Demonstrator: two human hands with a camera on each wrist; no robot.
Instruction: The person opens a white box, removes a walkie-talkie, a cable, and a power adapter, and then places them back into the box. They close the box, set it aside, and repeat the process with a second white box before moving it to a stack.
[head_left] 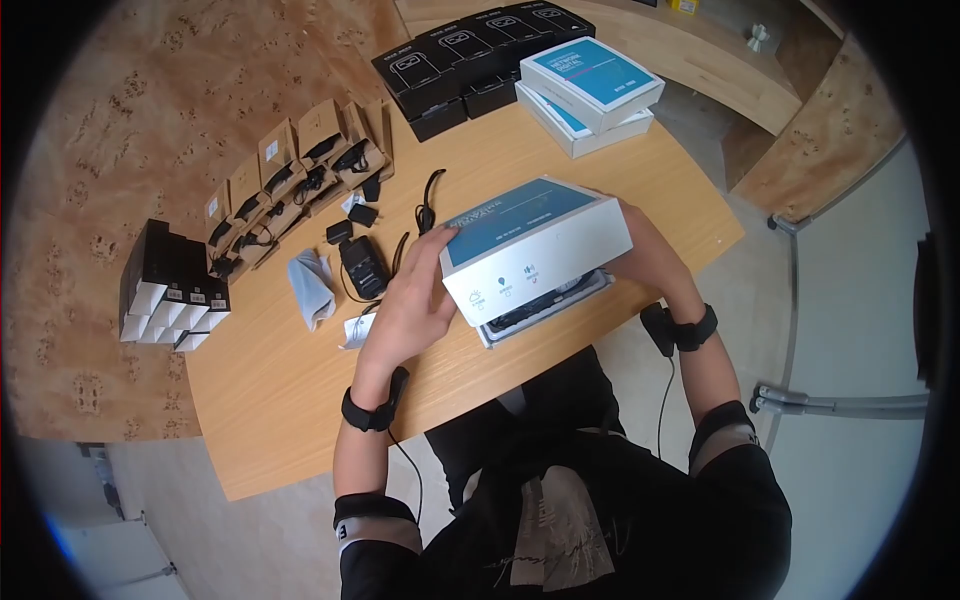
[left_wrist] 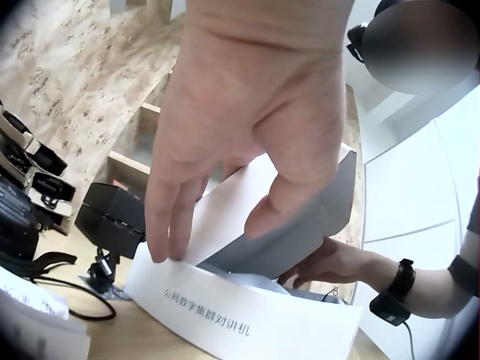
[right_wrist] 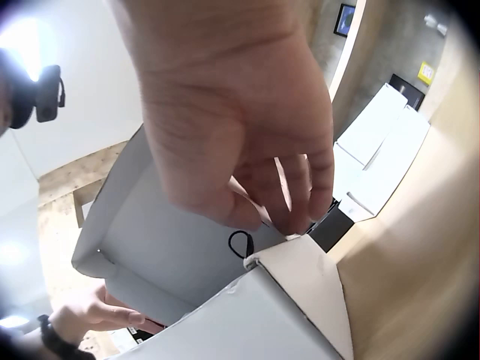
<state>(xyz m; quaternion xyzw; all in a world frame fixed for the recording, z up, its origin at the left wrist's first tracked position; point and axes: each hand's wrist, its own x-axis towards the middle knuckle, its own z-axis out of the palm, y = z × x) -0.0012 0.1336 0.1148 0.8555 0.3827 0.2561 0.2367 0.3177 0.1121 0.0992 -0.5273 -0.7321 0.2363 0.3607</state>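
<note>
In the head view, a white box lid (head_left: 540, 225) with a blue top tilts over its open box, and black contents (head_left: 548, 312) with cables show underneath. My left hand (head_left: 405, 305) holds the lid's left side, with the thumb near its front edge. In the left wrist view the fingers reach straight down to the printed white side wall (left_wrist: 225, 307). On the opposite side, my right hand (head_left: 640, 250) grips the lid's edge, partly hidden behind it. The right wrist view shows those fingers bent close together above the box corner (right_wrist: 292, 262), near a black cable loop (right_wrist: 240, 244).
Left of the box lie a black handheld radio (head_left: 365, 268), a black adapter (head_left: 362, 214) and a grey cloth (head_left: 311, 288). Brown cardboard trays (head_left: 285, 165) with cables and small black-and-white boxes (head_left: 165, 285) line the left edge. Black boxes (head_left: 470, 55) and two blue-topped boxes (head_left: 592, 78) stand behind.
</note>
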